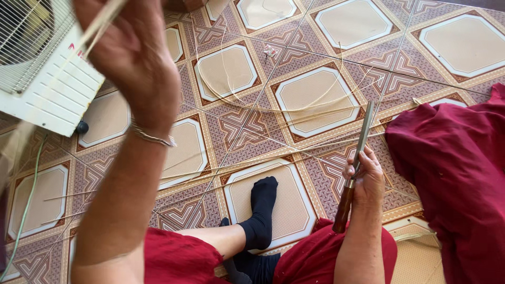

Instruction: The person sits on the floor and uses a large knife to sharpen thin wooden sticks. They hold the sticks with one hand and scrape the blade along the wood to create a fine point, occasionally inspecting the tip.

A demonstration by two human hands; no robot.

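No container is seen on the patterned tile floor [315, 94]; what lies there lies loose. Thin pale bamboo strips [273, 152] are spread across the tiles, some straight, some bowed into wide curves, and they run under and past the knife.

A knife [356, 158] is gripped in the right hand [364, 176], whose fingers [351, 169] are curled shut around the top of the brown wooden handle (the handle's lower end juts out below the hand). The long flat blade is held pointing up and away, above the strips on the floor and apart from the left hand.

The left hand [134, 52] is raised high and close to the camera, blurred. A pale strip [102, 21] is seen running up from it toward the top edge; the fingers appear closed on it, though how they pinch it cannot be told. A metal bangle [152, 138] is worn at that wrist.

A white box fan [44, 73] is stood at the upper left, with a green cord [29, 200] trailing below it. A foot in a black sock [260, 210] is set between the arms, red clothing [179, 260] is worn over the legs, and a heap of dark red cloth [457, 173] is lying just beside the right hand.
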